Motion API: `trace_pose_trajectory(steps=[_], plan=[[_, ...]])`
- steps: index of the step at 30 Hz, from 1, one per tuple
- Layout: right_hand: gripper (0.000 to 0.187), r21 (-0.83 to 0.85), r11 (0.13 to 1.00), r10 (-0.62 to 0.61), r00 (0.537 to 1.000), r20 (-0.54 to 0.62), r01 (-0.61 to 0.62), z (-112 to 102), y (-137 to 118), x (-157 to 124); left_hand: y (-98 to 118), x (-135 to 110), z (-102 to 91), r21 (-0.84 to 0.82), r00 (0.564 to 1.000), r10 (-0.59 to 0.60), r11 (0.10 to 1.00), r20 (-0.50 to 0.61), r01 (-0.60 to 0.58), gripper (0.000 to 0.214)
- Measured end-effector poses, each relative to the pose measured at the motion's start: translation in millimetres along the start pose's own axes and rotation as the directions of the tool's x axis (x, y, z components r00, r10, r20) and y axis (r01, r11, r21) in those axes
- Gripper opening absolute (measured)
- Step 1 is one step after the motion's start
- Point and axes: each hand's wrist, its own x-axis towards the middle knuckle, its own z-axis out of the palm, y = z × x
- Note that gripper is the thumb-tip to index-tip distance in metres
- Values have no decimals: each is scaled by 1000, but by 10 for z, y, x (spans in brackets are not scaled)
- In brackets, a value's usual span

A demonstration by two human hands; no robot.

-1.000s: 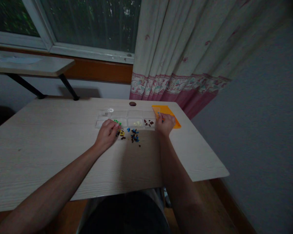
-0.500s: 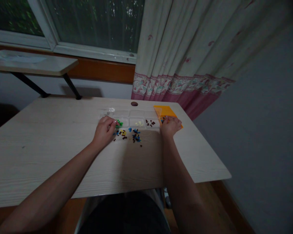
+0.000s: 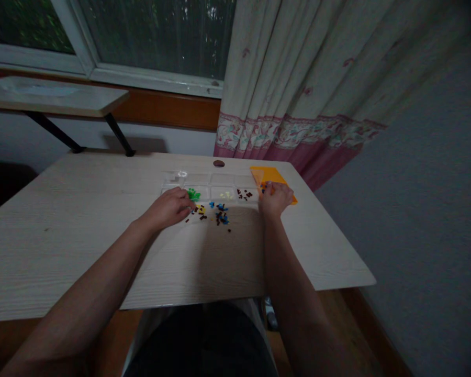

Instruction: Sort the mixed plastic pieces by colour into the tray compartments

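Note:
My left hand point(image 3: 173, 206) rests at the left end of the loose small pieces, fingers drawn together over yellow and dark brown ones point(image 3: 203, 217); whatever is in the fingertips is hidden. A clear divided tray point(image 3: 210, 178) lies just beyond. Its front compartments hold green pieces point(image 3: 193, 195), pale yellow pieces point(image 3: 226, 195) and dark brown pieces point(image 3: 244, 194). Farther right, my right hand point(image 3: 277, 200) is closed at an orange sheet or pouch point(image 3: 272, 174), with small blue and orange pieces by the fingertips. What it grips cannot be made out.
A loose pile of blue and dark pieces point(image 3: 222, 215) lies in front of the tray. Behind the tray is a dark oval object point(image 3: 219, 163). A raised shelf point(image 3: 78, 102) stands at the back left, and a curtain point(image 3: 282, 104) hangs behind the table point(image 3: 82, 235).
My left hand has moved from the green pieces in the tray down toward the loose pieces on the table, uncovering the green ones. My right hand stays at the orange sheet or pouch.

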Motion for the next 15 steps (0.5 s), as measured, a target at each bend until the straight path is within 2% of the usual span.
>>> trace_pose_trajectory(steps=[8,15], plan=[[40,13,1000,2,1000,0,-2,-1,-7,3,-24,-13,-89,-42,999,-27,999,46,29,20],[37,47,999,2,1000,3,-2,-14,-29,6,-61,-19,-10,-23,998,-21,999,53,23,17]])
